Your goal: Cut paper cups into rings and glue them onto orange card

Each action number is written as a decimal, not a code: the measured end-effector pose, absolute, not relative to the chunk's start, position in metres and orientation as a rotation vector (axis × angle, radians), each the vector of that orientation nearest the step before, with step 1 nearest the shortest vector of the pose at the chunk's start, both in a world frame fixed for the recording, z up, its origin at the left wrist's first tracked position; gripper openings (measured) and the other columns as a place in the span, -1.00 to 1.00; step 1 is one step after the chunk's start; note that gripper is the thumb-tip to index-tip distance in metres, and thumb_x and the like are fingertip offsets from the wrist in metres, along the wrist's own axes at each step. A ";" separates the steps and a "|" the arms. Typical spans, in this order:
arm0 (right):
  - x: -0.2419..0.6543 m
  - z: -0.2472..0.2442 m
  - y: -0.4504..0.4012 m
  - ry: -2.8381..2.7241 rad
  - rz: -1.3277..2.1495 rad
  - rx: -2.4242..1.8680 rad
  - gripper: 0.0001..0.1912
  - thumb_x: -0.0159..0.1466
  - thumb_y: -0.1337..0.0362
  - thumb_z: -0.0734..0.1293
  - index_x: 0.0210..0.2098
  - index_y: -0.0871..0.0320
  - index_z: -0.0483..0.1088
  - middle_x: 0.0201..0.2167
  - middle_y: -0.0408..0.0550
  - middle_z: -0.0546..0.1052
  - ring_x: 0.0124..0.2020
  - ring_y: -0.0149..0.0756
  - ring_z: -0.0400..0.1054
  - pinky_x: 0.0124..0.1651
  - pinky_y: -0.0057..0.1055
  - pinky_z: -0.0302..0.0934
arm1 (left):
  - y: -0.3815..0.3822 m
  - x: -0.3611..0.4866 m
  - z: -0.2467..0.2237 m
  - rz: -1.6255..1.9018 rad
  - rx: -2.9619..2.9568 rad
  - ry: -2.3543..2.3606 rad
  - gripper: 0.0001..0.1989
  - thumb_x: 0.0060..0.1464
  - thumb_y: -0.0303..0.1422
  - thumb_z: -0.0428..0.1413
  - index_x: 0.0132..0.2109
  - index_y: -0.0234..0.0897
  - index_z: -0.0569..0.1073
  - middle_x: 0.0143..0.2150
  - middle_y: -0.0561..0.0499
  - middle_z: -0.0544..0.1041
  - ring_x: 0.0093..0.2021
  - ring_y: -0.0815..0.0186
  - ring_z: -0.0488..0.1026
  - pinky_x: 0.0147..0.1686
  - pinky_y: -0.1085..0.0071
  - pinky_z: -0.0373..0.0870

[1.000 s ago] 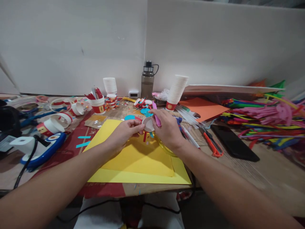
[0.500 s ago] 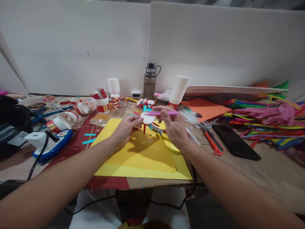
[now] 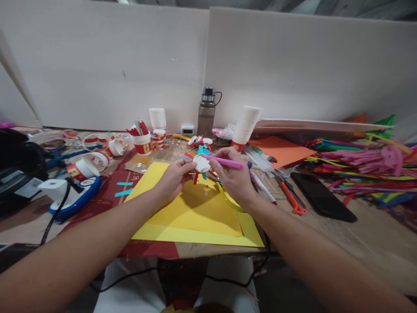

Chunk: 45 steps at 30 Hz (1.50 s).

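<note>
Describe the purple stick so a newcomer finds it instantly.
Start at the yellow sheets near centre. By their far edge, the right hand holds a slim purple stick, one end by a white disc. Unlike the white marker beside that wrist, it is purple and held, not lying down.

One head-worn cam, aimed forward and down.
Sat above the lap (image 3: 130, 295), seen at bottom edge; left hand (image 3: 172, 180) and right hand (image 3: 237, 179) fell near mid-frame, fairly close, table (image 3: 368, 237) spread wide, wall (image 3: 146, 65) farther back.
</note>
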State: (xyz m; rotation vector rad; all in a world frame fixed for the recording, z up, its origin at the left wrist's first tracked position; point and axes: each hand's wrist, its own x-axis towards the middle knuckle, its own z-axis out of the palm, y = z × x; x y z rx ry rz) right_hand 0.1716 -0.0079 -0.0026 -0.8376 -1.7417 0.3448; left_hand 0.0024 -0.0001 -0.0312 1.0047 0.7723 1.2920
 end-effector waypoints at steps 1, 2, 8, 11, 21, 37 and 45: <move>0.171 -0.004 -0.007 -1.741 0.349 -0.840 -0.81 0.25 0.13 0.33 -0.31 0.12 0.30 -0.42 -0.17 0.41 -0.42 -0.41 0.29 -0.37 -0.43 0.19 | -0.001 0.003 -0.031 1.294 0.997 0.776 -0.76 -0.11 -0.32 0.27 -0.37 -0.35 0.39 -0.37 0.02 0.44 -0.40 0.39 0.39 -0.47 0.45 0.35; 0.171 -0.006 -0.006 -1.740 0.355 -0.837 -0.80 0.25 0.12 0.32 -0.30 0.11 0.29 -0.41 -0.17 0.40 -0.41 -0.41 0.28 -0.37 -0.42 0.18 | -0.001 0.003 -0.030 1.296 0.990 0.782 -0.76 -0.12 -0.33 0.28 -0.36 -0.36 0.39 -0.37 0.02 0.44 -0.40 0.39 0.39 -0.48 0.45 0.35; 0.171 -0.009 -0.004 -1.784 0.375 -0.804 -0.81 0.27 0.12 0.31 -0.27 0.11 0.31 -0.37 -0.15 0.41 -0.36 -0.38 0.30 -0.31 -0.41 0.19 | 0.000 0.004 -0.032 1.293 0.999 0.773 -0.75 -0.11 -0.32 0.28 -0.35 -0.36 0.38 -0.38 0.01 0.46 -0.40 0.39 0.41 -0.50 0.48 0.34; 0.172 -0.008 -0.004 -1.810 0.370 -0.817 -0.81 0.25 0.12 0.32 -0.27 0.12 0.34 -0.36 -0.13 0.44 -0.35 -0.37 0.32 -0.31 -0.42 0.20 | -0.001 0.004 -0.032 1.287 1.009 0.774 -0.75 -0.10 -0.32 0.27 -0.36 -0.36 0.38 -0.39 0.01 0.46 -0.39 0.39 0.42 -0.49 0.48 0.34; 0.174 -0.011 -0.004 -1.849 0.330 -0.815 -0.80 0.24 0.12 0.34 -0.28 0.12 0.38 -0.36 -0.12 0.49 -0.33 -0.34 0.36 -0.29 -0.40 0.22 | -0.004 0.005 -0.030 1.281 1.016 0.731 -0.74 -0.10 -0.31 0.28 -0.36 -0.34 0.38 -0.41 0.03 0.46 -0.43 0.39 0.40 -0.52 0.46 0.34; 0.173 -0.010 -0.006 -1.852 0.304 -0.821 -0.77 0.24 0.07 0.34 -0.29 0.11 0.39 -0.36 -0.12 0.48 -0.34 -0.34 0.35 -0.30 -0.40 0.22 | -0.005 0.007 -0.030 1.289 1.011 0.748 -0.73 -0.15 -0.30 0.31 -0.37 -0.34 0.40 -0.37 0.04 0.49 -0.36 0.40 0.44 -0.39 0.47 0.32; 0.173 -0.011 -0.006 -1.843 0.311 -0.809 -0.78 0.23 0.10 0.35 -0.28 0.12 0.39 -0.35 -0.12 0.49 -0.33 -0.35 0.36 -0.30 -0.41 0.22 | -0.005 0.007 -0.031 1.289 1.064 0.746 -0.74 -0.10 -0.29 0.29 -0.36 -0.34 0.39 -0.36 0.02 0.49 -0.35 0.40 0.42 -0.37 0.47 0.32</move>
